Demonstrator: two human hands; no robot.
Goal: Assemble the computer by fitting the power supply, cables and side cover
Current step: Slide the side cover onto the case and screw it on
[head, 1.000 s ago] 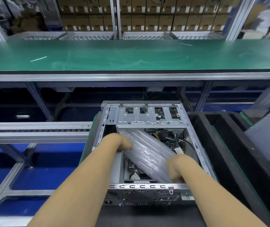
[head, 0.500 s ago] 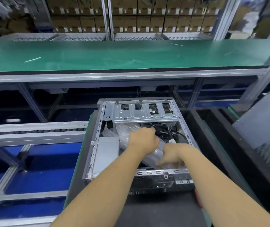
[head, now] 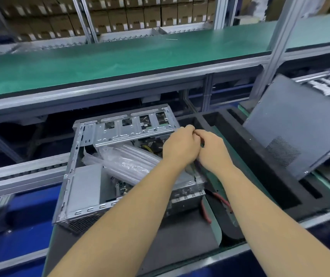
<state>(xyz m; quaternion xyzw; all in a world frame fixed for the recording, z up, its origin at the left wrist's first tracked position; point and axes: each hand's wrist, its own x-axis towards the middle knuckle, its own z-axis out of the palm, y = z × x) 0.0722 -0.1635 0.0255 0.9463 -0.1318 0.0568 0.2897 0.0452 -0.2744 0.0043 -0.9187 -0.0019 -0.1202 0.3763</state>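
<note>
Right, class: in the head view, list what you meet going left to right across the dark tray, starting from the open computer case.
Open grey metal computer case → clear plastic bag inside it → left hand → right hand → dark grey side cover panel with mesh vent, leaning at the right.

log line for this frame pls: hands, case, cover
left hand + right hand: curled together at case right edge, held item hidden | plastic bag: inside open case | side cover: off, propped at right
</note>
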